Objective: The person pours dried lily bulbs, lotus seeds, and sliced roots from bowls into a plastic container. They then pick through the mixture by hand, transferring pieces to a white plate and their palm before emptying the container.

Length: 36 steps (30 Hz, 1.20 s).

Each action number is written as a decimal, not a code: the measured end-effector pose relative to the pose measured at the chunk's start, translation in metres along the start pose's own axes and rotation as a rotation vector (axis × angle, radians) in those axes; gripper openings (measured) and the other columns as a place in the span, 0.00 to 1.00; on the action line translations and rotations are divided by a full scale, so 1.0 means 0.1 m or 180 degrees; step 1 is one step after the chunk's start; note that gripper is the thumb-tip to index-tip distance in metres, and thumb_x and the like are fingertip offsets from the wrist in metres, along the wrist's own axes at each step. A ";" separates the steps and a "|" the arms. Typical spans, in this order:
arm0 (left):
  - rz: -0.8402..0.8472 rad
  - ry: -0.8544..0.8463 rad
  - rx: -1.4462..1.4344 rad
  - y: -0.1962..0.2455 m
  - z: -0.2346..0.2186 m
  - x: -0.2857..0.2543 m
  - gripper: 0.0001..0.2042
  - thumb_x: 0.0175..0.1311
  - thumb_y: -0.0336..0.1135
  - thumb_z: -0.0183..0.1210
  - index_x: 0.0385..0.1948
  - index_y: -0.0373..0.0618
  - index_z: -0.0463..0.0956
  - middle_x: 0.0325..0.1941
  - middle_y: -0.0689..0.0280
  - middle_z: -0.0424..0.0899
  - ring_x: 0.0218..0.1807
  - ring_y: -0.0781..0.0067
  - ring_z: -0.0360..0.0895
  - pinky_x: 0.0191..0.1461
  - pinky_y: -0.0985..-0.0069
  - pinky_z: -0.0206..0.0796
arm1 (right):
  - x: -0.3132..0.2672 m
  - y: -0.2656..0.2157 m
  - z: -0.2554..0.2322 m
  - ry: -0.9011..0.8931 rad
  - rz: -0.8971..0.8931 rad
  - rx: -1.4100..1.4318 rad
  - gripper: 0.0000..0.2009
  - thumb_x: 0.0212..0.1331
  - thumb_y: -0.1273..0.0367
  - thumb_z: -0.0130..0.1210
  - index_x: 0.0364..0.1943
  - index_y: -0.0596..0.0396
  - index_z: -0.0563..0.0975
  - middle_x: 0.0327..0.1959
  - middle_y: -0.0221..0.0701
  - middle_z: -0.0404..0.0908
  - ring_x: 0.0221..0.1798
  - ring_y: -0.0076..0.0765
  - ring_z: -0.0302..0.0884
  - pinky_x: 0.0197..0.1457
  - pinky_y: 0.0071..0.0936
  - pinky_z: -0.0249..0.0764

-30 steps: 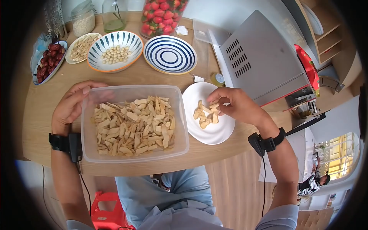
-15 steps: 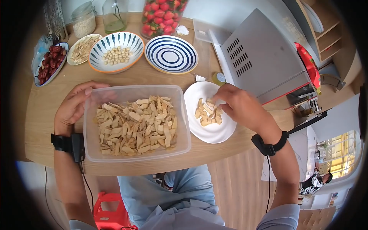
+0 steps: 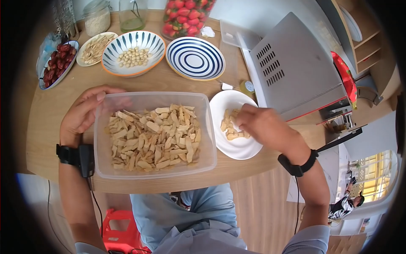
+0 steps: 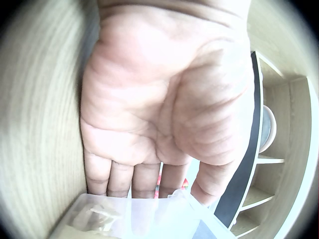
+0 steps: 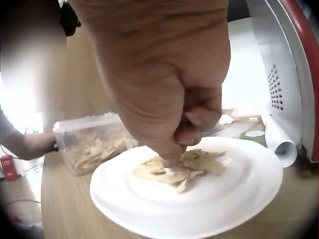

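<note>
On a wooden table (image 3: 80, 82), a clear plastic box (image 3: 206, 144) full of pale dried slices stands in front of the seated person, between the two hands and near the table's front edge. The left hand (image 3: 82, 112) is at the box's left side, its fingers straight and lightly parted, reaching along the outside of the wall, with the thumb up by the rim. The right hand (image 3: 268, 129) is lowered over a round white plate (image 3: 242, 151) just beside the box; its fingers are curled, and the thumb and fingertips pinch at a small heap of slices (image 3: 230, 132) there, though which piece lies between them is hidden. Behind the box, from left to right, are an oval dish of dark red dates (image 3: 58, 65), a small plate of thin pale strips (image 3: 98, 48), an orange-rimmed bowl (image 3: 111, 61) holding round cream-coloured kernels (image 3: 134, 57), and a plate with blue rings (image 3: 195, 61). Further back stand a glass jar of pale flakes (image 3: 97, 23), a clear glass vessel (image 3: 132, 21) with greenish contents, and a transparent container of strawberries (image 3: 188, 17). To the right is a grey vented appliance (image 3: 292, 67), with a red packet (image 3: 344, 76) beyond it. A red plastic stool (image 3: 120, 237) shows below the table, and another person (image 3: 342, 207) appears in the background at far right.
</note>
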<state>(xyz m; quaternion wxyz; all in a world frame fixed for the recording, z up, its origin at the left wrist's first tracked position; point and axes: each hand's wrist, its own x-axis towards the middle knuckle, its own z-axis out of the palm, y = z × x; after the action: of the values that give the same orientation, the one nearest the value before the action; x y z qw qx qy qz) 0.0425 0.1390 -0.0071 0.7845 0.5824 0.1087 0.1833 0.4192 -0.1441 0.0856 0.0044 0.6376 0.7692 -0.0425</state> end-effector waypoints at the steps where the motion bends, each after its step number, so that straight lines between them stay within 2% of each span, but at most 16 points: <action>1: -0.0003 0.0001 0.0009 0.01 0.01 -0.01 0.26 0.78 0.42 0.56 0.64 0.24 0.72 0.65 0.43 0.82 0.69 0.49 0.79 0.77 0.59 0.67 | 0.01 0.05 -0.04 0.0093 0.0062 0.0347 0.02 0.62 0.76 0.60 0.37 0.60 0.80 0.44 0.35 0.86 0.41 0.39 0.87 0.43 0.34 0.82; 4: -0.0010 0.0035 -0.0056 0.02 0.04 -0.01 0.26 0.78 0.41 0.56 0.64 0.24 0.72 0.64 0.44 0.82 0.69 0.50 0.80 0.76 0.60 0.68 | 0.13 0.26 -0.23 0.0369 0.0664 0.1575 0.02 0.69 0.77 0.58 0.37 0.61 0.79 0.35 0.33 0.84 0.36 0.29 0.83 0.40 0.30 0.78; 7: 0.0000 0.0039 -0.0055 -0.01 0.01 0.00 0.25 0.78 0.41 0.56 0.64 0.24 0.73 0.64 0.43 0.82 0.68 0.50 0.80 0.76 0.60 0.68 | 0.41 0.53 -0.18 0.0644 0.0983 0.2235 0.03 0.71 0.77 0.57 0.37 0.62 0.79 0.30 0.31 0.82 0.33 0.25 0.78 0.40 0.27 0.76; 10: -0.0051 0.0109 -0.0047 0.00 0.01 -0.02 0.25 0.78 0.40 0.56 0.64 0.25 0.73 0.64 0.44 0.82 0.68 0.51 0.81 0.76 0.60 0.69 | 0.77 0.64 -0.20 0.0680 0.1047 0.2169 0.05 0.71 0.74 0.59 0.38 0.62 0.80 0.29 0.31 0.83 0.31 0.26 0.79 0.40 0.27 0.76; 13: -0.0070 0.0061 -0.0025 0.00 0.00 0.00 0.25 0.78 0.41 0.57 0.64 0.25 0.73 0.64 0.45 0.83 0.68 0.51 0.81 0.76 0.60 0.69 | 1.11 0.75 -0.14 0.0612 0.1004 0.1643 0.04 0.72 0.73 0.60 0.41 0.60 0.79 0.32 0.25 0.82 0.34 0.18 0.76 0.39 0.22 0.76; 16: -0.0116 0.0011 -0.0067 0.02 0.01 0.00 0.25 0.78 0.41 0.56 0.64 0.25 0.73 0.63 0.45 0.83 0.67 0.52 0.81 0.75 0.61 0.69 | 1.38 0.83 -0.01 0.0645 0.0651 0.1298 0.04 0.69 0.76 0.59 0.43 0.61 0.79 0.32 0.29 0.84 0.33 0.22 0.79 0.39 0.25 0.77; 19: -0.0106 0.0065 -0.0014 0.02 0.00 -0.01 0.25 0.78 0.41 0.56 0.64 0.25 0.73 0.63 0.44 0.83 0.67 0.54 0.81 0.75 0.62 0.69 | 1.53 0.80 0.15 0.0920 0.0572 0.0569 0.07 0.66 0.78 0.57 0.45 0.61 0.80 0.32 0.32 0.85 0.32 0.26 0.80 0.39 0.28 0.78; 23: -0.0072 0.0070 -0.0040 0.02 0.02 -0.02 0.25 0.78 0.40 0.55 0.65 0.25 0.73 0.63 0.44 0.83 0.67 0.55 0.81 0.75 0.63 0.69 | 1.39 0.42 -0.02 0.1222 0.0593 0.0991 0.08 0.66 0.80 0.55 0.46 0.60 0.81 0.32 0.32 0.84 0.32 0.28 0.80 0.38 0.31 0.78; 26: -0.0068 0.0001 -0.0055 0.02 0.02 -0.01 0.25 0.79 0.40 0.55 0.65 0.24 0.72 0.63 0.44 0.83 0.67 0.55 0.81 0.75 0.63 0.69 | 1.15 0.01 -0.26 0.1043 0.0379 0.1489 0.10 0.67 0.81 0.54 0.48 0.60 0.82 0.35 0.34 0.84 0.33 0.28 0.82 0.40 0.31 0.79; 29: -0.0047 0.0013 -0.0077 0.00 0.01 -0.01 0.25 0.79 0.40 0.55 0.65 0.24 0.72 0.63 0.45 0.83 0.66 0.56 0.82 0.75 0.63 0.69 | 0.98 -0.35 -0.31 0.0882 -0.0314 0.1749 0.10 0.66 0.81 0.56 0.49 0.60 0.83 0.38 0.36 0.87 0.36 0.34 0.87 0.44 0.31 0.83; 31: -0.0026 0.0044 -0.0030 0.00 0.01 -0.01 0.25 0.79 0.41 0.55 0.65 0.25 0.73 0.64 0.45 0.83 0.65 0.57 0.82 0.74 0.64 0.70 | 0.93 -0.59 -0.33 0.0362 -0.0883 0.1480 0.21 0.61 0.78 0.65 0.60 0.55 0.81 0.54 0.43 0.86 0.52 0.44 0.87 0.56 0.35 0.84; 34: -0.0332 0.0235 0.0424 0.10 -0.01 -0.05 0.24 0.79 0.42 0.55 0.64 0.27 0.75 0.63 0.49 0.84 0.64 0.61 0.83 0.72 0.65 0.71 | 0.91 -0.97 -0.21 -0.0137 -0.1313 0.1113 0.39 0.53 0.76 0.71 0.74 0.45 0.71 0.73 0.43 0.72 0.71 0.54 0.74 0.70 0.44 0.77; 36: -0.0329 0.0239 0.0415 0.18 0.06 -0.07 0.24 0.80 0.43 0.55 0.64 0.28 0.76 0.63 0.51 0.84 0.63 0.63 0.82 0.72 0.66 0.71 | 1.00 -1.12 -0.10 -0.0373 -0.1442 0.0597 0.47 0.51 0.75 0.73 0.79 0.37 0.64 0.80 0.41 0.61 0.78 0.58 0.63 0.76 0.49 0.71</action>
<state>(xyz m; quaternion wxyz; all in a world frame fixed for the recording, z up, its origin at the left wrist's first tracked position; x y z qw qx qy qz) 0.0353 0.1350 0.0112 0.7487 0.6185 0.1796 0.1567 0.2912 -0.0655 0.0964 -0.0198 0.4429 0.8836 -0.1505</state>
